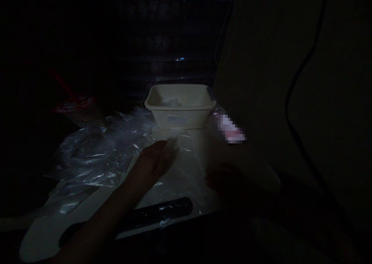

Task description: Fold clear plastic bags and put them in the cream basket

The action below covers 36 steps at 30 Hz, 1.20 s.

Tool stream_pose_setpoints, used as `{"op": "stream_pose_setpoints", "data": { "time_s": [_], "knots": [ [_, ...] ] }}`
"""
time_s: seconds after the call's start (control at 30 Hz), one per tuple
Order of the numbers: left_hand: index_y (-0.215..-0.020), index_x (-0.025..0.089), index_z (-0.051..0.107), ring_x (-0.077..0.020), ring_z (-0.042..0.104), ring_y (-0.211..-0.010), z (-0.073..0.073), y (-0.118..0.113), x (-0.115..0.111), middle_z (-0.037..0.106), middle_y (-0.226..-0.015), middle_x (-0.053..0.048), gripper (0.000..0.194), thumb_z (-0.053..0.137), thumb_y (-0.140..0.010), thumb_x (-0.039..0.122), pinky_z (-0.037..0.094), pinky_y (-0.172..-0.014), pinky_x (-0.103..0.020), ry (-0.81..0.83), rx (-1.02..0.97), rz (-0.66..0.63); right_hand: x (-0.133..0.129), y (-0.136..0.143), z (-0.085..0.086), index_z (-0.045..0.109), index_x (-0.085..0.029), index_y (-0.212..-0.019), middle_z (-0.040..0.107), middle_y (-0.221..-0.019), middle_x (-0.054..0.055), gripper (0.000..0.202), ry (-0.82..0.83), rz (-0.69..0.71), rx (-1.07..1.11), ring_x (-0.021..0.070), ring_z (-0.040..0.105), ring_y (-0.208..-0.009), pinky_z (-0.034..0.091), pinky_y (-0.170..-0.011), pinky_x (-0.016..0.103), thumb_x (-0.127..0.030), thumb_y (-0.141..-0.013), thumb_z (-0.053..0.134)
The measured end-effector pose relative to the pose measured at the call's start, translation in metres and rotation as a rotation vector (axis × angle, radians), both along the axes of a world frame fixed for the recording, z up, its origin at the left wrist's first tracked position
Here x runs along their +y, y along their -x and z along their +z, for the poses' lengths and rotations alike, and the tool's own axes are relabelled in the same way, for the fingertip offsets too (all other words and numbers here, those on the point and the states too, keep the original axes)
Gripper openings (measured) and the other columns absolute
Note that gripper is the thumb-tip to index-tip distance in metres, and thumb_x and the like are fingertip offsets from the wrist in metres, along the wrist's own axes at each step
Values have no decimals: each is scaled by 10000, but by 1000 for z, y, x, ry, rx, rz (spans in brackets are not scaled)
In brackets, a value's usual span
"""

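Note:
In dim light my left hand (155,161) reaches over a pale board-like surface (43,237). Its fingers are closed on a crumpled part of a clear plastic bag (183,178), which spreads out flat below and to the right of the hand. My right hand (223,176) is a dark, smeared shape at the bag's right side; its fingers cannot be made out. Just beyond my left hand stands a cream plastic tub (180,113) with a label on its front and a little clear plastic inside.
A heap of clear plastic bags (99,151) lies on the left. Behind it is a cup (84,113) with a red lid and straw. A blurred-out pink and white item (231,130) lies right of the tub. A dark slot (174,207) runs along the near edge. A cord (290,85) hangs at right.

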<state>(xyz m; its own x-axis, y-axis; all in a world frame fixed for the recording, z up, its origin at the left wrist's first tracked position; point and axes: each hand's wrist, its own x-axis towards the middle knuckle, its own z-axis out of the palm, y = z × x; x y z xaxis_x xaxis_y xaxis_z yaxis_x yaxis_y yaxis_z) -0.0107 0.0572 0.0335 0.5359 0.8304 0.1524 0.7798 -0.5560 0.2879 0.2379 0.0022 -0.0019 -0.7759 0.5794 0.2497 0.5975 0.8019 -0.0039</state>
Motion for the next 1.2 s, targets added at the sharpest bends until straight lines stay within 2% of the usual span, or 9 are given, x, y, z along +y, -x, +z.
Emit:
{"op": "stream_pose_setpoints", "data": {
  "time_s": [0.1,0.2,0.33,0.47,0.57,0.77,0.93,1.03,1.2],
  "knots": [
    [-982,167,518,-183,574,-829,3,29,-17,612,-928,-42,339,268,-828,337,468,-696,-290,32,-77,323,22,15,9,548,-177,-960,594,-966,44,279,-48,45,56,156,492,-916,313,-830,343,-178,-764,349],
    [-884,164,569,-201,601,-725,-7,49,-48,635,-847,-66,338,298,-805,350,491,-614,-308,10,-71,400,47,42,13,570,-181,-895,615,-847,37,245,21,4,112,148,513,-786,339,-764,322,-156,-739,384],
    [-1133,290,405,-192,528,-940,-25,49,-90,543,-1089,1,357,372,-782,340,469,-740,-330,-50,-22,256,79,91,18,587,-188,-821,616,-793,13,197,129,-75,187,143,517,-771,330,-726,295,-171,-752,404],
    [-1183,234,358,-205,398,-1089,-34,31,-112,449,-1197,-38,438,413,-754,299,397,-844,-364,-213,121,44,101,142,22,592,-180,-751,622,-795,22,212,328,-137,38,138,550,-752,359,-670,253,-198,-755,380],
    [-1180,204,368,-248,306,-1148,-46,20,-116,355,-1262,-81,484,448,-731,364,349,-861,-425,-259,271,-166,108,170,21,591,-147,-798,621,-830,77,239,398,-223,-27,186,564,-762,389,-635,278,-297,-729,418],
    [-1204,199,328,-282,293,-1144,-74,22,-119,354,-1262,-96,505,451,-741,359,243,-886,-498,-357,249,-198,114,190,14,600,-119,-748,620,-825,123,185,448,-229,-27,233,567,-780,405,-630,315,-217,-665,467],
    [-1232,184,289,-262,290,-1145,-49,26,-115,315,-1287,-82,519,430,-740,268,296,-877,-446,-224,180,-185,124,187,12,593,-125,-684,623,-744,61,135,580,-177,71,174,575,-700,409,-582,248,-178,-653,473],
    [-1275,180,171,-241,296,-1136,-34,28,-100,241,-1323,-62,547,382,-775,240,332,-855,-392,-82,173,21,130,181,11,563,-114,-829,612,-747,22,182,680,-126,148,103,563,-655,404,-543,176,-147,-671,479],
    [-1233,223,291,-267,342,-1068,-35,30,-77,286,-1303,-68,433,332,-814,326,344,-795,-415,-19,187,94,134,166,12,455,-91,-1026,563,-682,-12,415,1077,19,524,67,515,-570,401,-532,179,-75,-620,545]
  ]
}}
